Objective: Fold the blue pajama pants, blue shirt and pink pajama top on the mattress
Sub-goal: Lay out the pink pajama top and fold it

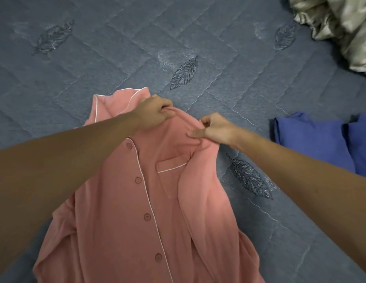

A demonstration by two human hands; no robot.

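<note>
The pink pajama top lies front side up on the mattress, buttons and white piping showing, its collar end pointing away from me. My left hand grips the fabric at the collar near the shoulder. My right hand pinches the right shoulder of the top between thumb and fingers. Both sleeves lie tucked along the sides. Two folded blue garments sit side by side at the right edge; I cannot tell which is the shirt and which the pants.
The mattress is covered in grey-blue quilted fabric with embroidered leaves. A crumpled beige satin cloth lies in the far right corner.
</note>
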